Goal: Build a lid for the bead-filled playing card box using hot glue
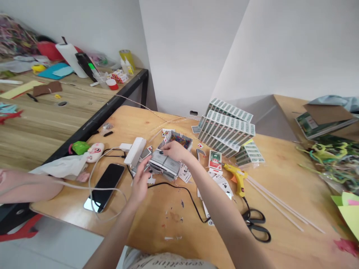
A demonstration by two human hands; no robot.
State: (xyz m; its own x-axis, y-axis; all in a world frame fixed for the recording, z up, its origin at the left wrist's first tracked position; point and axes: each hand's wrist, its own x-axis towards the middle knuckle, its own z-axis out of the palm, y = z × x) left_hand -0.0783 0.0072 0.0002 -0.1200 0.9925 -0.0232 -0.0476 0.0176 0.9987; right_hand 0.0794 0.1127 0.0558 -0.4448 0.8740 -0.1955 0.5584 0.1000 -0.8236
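A small box-like piece covered with grey patterned playing cards (165, 164) is between my hands at the middle of the table. My left hand (141, 179) grips its left end, fingers bent around the edge. My right hand (174, 151) reaches over its top from behind, fingers bent down onto the upper edge. Just behind stands an open card-walled tray (185, 141) with small colourful bits inside. Loose playing cards (221, 183) lie to the right, beside a green and red card pack (215, 160).
A yellow glue gun (238, 178), clear glue sticks (275, 203) and black scissors (256, 225) lie at the right. Stacked card boxes (227, 129) stand behind. A phone (105, 186), white power strip (135, 151) and cables are at the left.
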